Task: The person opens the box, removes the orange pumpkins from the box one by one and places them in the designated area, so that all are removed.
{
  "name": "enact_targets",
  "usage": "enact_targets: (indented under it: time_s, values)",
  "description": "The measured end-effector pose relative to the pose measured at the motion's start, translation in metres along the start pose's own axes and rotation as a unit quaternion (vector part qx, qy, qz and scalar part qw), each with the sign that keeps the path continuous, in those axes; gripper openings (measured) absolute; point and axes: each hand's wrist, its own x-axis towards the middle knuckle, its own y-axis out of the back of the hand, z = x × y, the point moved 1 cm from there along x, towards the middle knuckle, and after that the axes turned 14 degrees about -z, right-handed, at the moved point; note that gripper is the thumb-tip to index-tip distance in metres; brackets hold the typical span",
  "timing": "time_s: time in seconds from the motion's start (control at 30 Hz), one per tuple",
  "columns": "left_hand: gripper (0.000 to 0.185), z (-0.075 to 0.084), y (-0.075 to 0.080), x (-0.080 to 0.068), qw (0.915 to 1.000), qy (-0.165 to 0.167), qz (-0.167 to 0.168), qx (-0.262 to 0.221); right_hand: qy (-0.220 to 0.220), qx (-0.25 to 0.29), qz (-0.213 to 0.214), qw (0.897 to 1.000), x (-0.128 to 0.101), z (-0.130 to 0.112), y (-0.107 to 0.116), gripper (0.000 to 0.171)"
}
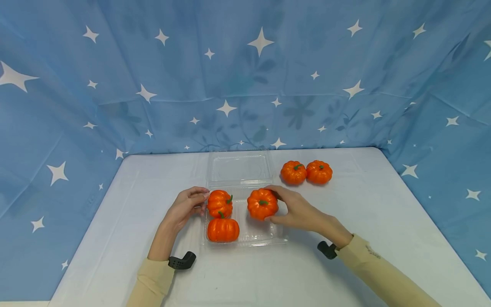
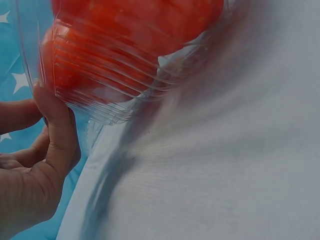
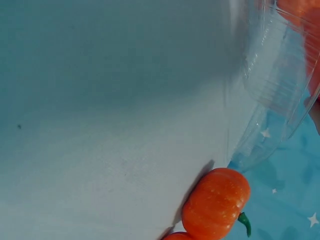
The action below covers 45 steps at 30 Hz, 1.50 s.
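Observation:
A clear plastic clamshell tray (image 1: 264,239) lies open on the white table, its lid (image 1: 239,167) folded back. Two small orange pumpkins sit in its left half: one at the back (image 1: 220,203), one at the front (image 1: 223,229). My right hand (image 1: 295,207) grips a third pumpkin (image 1: 262,204) over the tray's right half, thumb and fingers curled round it. My left hand (image 1: 190,204) holds the tray's left wall, its thumb (image 2: 55,120) against the ribbed plastic (image 2: 95,107) in the left wrist view. Orange (image 2: 125,35) shows through that wall.
Two more pumpkins (image 1: 293,172) (image 1: 319,172) stand side by side on the table behind and right of the tray; one (image 3: 216,204) shows in the right wrist view beside the tray's edge (image 3: 272,90). A blue star-patterned cloth (image 1: 245,72) hangs behind and at both sides.

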Motion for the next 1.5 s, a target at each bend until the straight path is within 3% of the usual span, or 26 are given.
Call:
enact_targets:
  time_s: [0.43, 0.67, 0.9, 1.13, 1.5]
  values:
    - [0.036, 0.000, 0.000, -0.001, 1.0000, 0.004, 0.007, -0.004, 0.000, 0.082, 0.050, 0.995, -0.011, 0.018, 0.011, 0.072]
    - [0.035, -0.001, 0.000, 0.000, 0.9999, 0.012, 0.010, -0.002, -0.024, 0.130, 0.070, 0.989, -0.020, 0.029, 0.017, 0.073]
    - [0.035, 0.000, 0.000, -0.001, 0.9998, 0.013, 0.012, -0.002, -0.057, 0.134, 0.089, 0.985, -0.034, 0.039, 0.023, 0.074]
    - [0.035, 0.001, -0.001, -0.001, 0.9999, 0.011, 0.007, -0.005, -0.116, 0.134, 0.090, 0.980, -0.049, 0.051, 0.025, 0.076]
    - [0.036, 0.000, 0.000, -0.001, 0.9999, 0.007, 0.003, -0.009, -0.128, 0.128, 0.098, 0.979, -0.060, 0.072, 0.022, 0.076]
